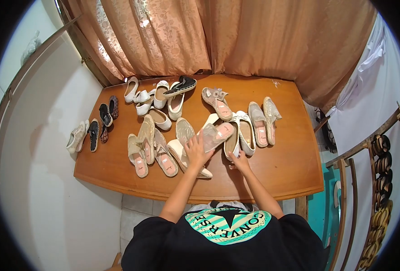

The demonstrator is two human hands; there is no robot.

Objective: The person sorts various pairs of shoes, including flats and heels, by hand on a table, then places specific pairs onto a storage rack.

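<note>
My left hand (197, 150) is closed on a beige mesh espadrille slide (215, 138) with a pink insole, tilted over other shoes near the middle of the table. Under and beside that hand are a cream shoe (176, 149) and another beige mesh slide (184, 128), partly hidden. My right hand (240, 162) grips the heel end of a pair of white ballet flats (250, 145) with bows, their toes pointing away from me. To the right of the flats lies a pair of beige mesh slides (258, 118).
Several white flats (161, 95) and a black espadrille (180, 86) cluster at the back of the wooden table (281, 176). More beige slides (166, 160) lie left of centre. Dark flats (105, 114) sit at the far left. A rack of sandals (382, 162) stands on the right.
</note>
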